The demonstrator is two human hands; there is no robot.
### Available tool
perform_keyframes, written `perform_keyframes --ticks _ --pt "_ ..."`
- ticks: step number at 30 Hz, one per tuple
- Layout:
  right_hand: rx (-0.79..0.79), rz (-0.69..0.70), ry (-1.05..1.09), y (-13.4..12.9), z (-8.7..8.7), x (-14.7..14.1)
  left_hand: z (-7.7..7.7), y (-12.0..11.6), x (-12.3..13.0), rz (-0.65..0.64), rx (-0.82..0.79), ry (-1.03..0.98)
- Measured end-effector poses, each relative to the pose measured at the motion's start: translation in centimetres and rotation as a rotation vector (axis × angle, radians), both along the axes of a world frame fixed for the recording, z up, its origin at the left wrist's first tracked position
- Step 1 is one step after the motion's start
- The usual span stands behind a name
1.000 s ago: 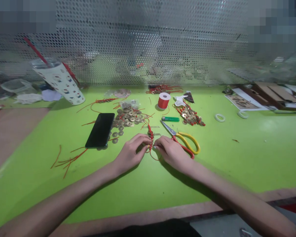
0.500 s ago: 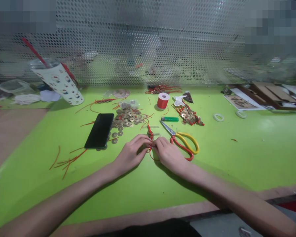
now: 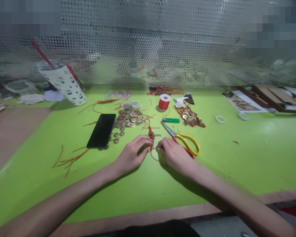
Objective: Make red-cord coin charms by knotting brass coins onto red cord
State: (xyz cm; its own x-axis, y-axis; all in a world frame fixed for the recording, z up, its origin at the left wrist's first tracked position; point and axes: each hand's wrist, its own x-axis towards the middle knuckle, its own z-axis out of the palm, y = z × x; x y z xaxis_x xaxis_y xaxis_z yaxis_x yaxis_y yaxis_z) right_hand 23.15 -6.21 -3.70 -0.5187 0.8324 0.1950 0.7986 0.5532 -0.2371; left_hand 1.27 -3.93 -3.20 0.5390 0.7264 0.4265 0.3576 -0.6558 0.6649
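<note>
Lying on the green table [image 3: 143, 191], head view: one knotted red cord with coins [image 3: 151, 131], directly between the hands. Left hand [image 3: 134, 150]: thumb and fingertips pinching the cord's lower end, probably to steady the knots. Right hand [image 3: 174, 153]: fingertips drawn together just beside it, seemingly on a thin red strand [image 3: 155, 148], held out sideways perhaps to keep it taut; the exact grip was partly hidden. Scissors [image 3: 179, 135], near the right hand, and green lighter [image 3: 172, 120], beyond their tips, both presumably set for easy reach. Red spool [image 3: 164, 103], upright behind the lighter. Loose coins [image 3: 129, 118], heaped beyond the left hand, likely as handy stock; black phone [image 3: 101, 131] beside them
</note>
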Motion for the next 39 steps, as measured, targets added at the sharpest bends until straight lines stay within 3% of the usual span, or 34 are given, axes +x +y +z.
perform_keyframes --ticks 11,22,27,32,39 --pt "-0.119 -0.013 0.144 0.5 1.0 0.2 0.0 0.2 0.1 -0.028 0.018 0.019" --pt "-0.19 0.028 0.462 0.1 1.6 -0.8 0.0 0.3 0.7 -0.017 0.011 0.032" --pt "-0.231 -0.062 0.572 0.9 1.5 -0.2 -0.2 0.1 0.4 -0.009 0.055 0.03" --pt "-0.293 -0.053 0.543 1.2 1.6 0.1 0.1 -0.2 0.0 0.048 0.034 0.046" --pt "-0.342 -0.035 0.355 0.6 1.6 0.3 -0.2 0.0 0.2 0.061 0.136 0.142"
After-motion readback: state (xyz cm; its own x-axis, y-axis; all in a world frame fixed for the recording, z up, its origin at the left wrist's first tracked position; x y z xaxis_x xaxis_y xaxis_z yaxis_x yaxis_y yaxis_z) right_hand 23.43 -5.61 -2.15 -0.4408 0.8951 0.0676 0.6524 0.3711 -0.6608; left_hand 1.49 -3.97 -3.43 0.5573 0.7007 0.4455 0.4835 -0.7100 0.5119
